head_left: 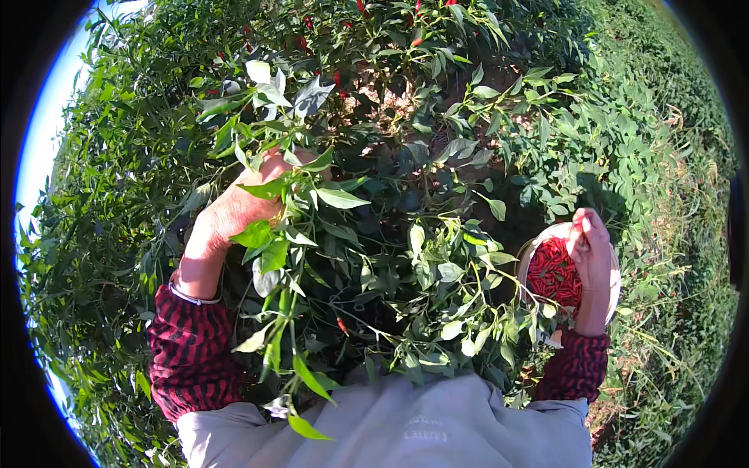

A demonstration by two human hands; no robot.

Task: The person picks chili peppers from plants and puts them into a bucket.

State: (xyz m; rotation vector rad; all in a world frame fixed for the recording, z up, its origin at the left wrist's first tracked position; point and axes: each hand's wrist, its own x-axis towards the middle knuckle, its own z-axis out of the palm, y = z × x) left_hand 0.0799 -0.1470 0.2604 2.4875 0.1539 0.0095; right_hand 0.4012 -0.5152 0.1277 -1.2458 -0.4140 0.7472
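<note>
On the left, my left hand point(248, 199) is curled among the leaves of a chili pepper branch point(287, 257), which it seems to grip. Leaves cover most of its fingers. To the right, my right hand point(587, 240) is above the rim of a pale bucket point(614, 281), its fingers bent in. Some red shows at the fingertips, but whether a pepper is held there is unclear. Many small red chili peppers point(550, 272) fill the visible inside of the bucket. A single red chili pepper point(342, 326) hangs on the plant near my body.
Leafy chili stems point(468, 275) spread between my arms and overlap the bucket's left side. Farther ahead, more plants bear red peppers point(301, 42). Low green foliage point(632, 146) and dry grass point(673, 257) line the right side. My grey top point(386, 421) touches the nearest leaves.
</note>
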